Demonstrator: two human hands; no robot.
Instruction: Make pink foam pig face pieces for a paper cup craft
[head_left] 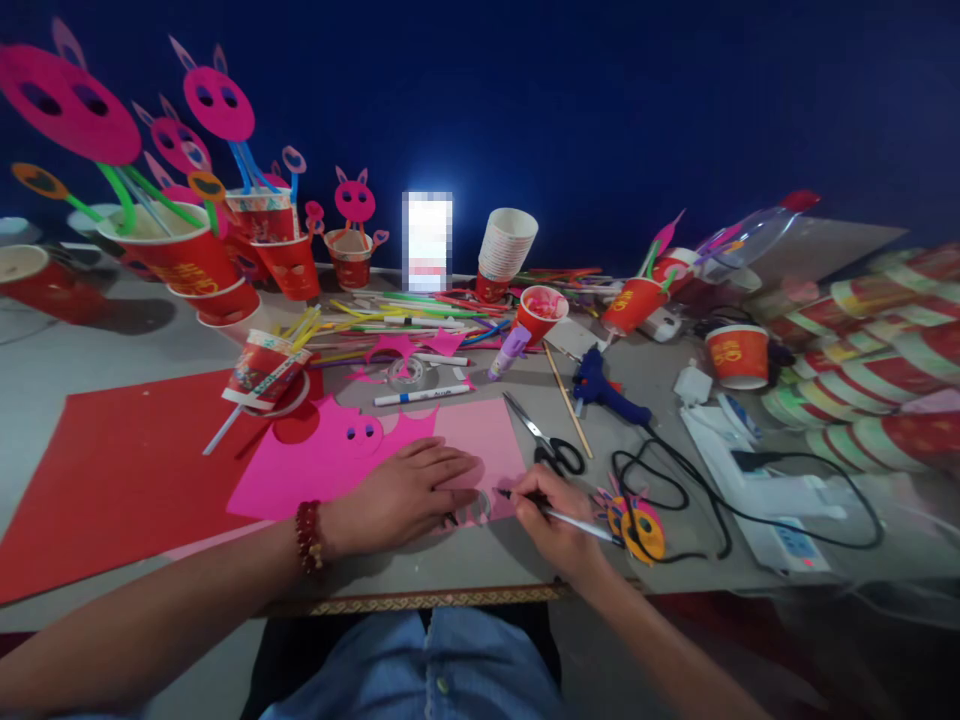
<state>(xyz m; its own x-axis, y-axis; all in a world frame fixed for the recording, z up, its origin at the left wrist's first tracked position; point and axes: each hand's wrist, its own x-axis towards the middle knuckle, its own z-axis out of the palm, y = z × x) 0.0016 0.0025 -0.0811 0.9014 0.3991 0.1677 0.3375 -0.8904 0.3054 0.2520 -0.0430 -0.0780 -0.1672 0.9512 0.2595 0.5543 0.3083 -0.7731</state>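
Observation:
My left hand [409, 495] lies flat, fingers stretched out, on a light pink sheet [487, 440]. A small pale round thing [476, 508], possibly a ring, sits by its fingertips; its kind is unclear. In my right hand [555, 515] is a white marker pen [581, 523], its dark tip close to the pink sheet, just right of the round thing. Beside my left hand, a magenta sheet [289, 470] with cut-out edges lies partly under a magenta disc [361, 433] with two eyes. Scissors [544, 435] with black handles rest beyond my right hand.
A blue glue gun [607, 388] with its black cord and a power strip [780, 535] lie at the right. Stacked paper cups [862, 380] fill the far right. Cup figures [285, 265] stand back left. Pipe cleaners [420, 310] are strewn behind; a red sheet [97, 470] lies left.

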